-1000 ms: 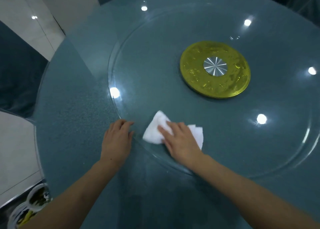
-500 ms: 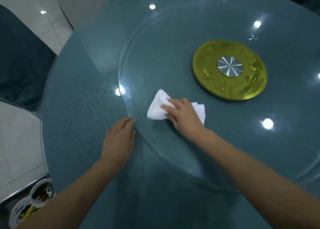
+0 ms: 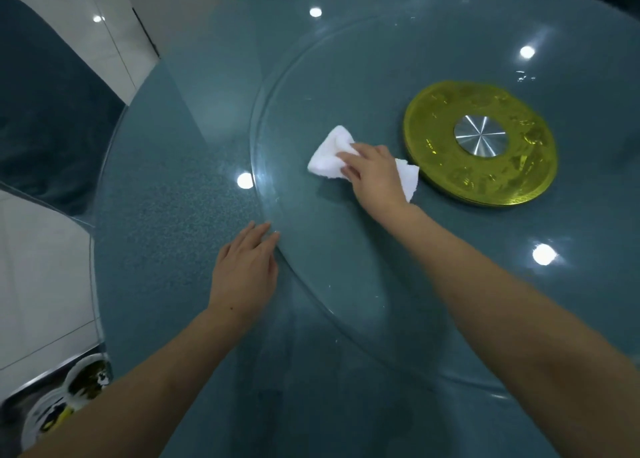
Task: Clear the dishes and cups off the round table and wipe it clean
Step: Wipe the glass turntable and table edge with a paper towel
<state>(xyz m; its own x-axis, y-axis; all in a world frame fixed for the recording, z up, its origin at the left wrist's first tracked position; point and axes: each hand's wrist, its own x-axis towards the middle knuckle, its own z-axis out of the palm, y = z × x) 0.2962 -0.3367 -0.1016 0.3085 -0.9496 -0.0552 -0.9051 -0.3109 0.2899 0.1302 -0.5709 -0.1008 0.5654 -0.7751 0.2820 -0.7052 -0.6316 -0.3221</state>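
No dishes or cups stood on the table (image 3: 166, 215) in my view, so the clearing looked done; I judged the job to be well into the wiping stage. Some used dishes (image 3: 83, 381) sat off the table, low beyond its near-left edge, partly hidden by my left arm.

My right hand (image 3: 375, 171) pressed a white cloth (image 3: 327, 161) flat on the glass turntable (image 3: 346, 284), just left of the gold hub (image 3: 481, 142) at the turntable's centre. That grip was loose, fingers spread over the cloth and lightly bunching it rather than clenching. One corner of the cloth reached to the hub's rim; I could not tell whether it touched.

My left hand (image 3: 246, 270) lay open and empty, flat on the table, fingertips at the turntable's near-left edge, well away from the hub.

The cloth looked soft, crumpled and clean. A few droplets or smudges showed on the glass beyond the hub, so that far side likely remained to be wiped, along with the outer ring of the table.
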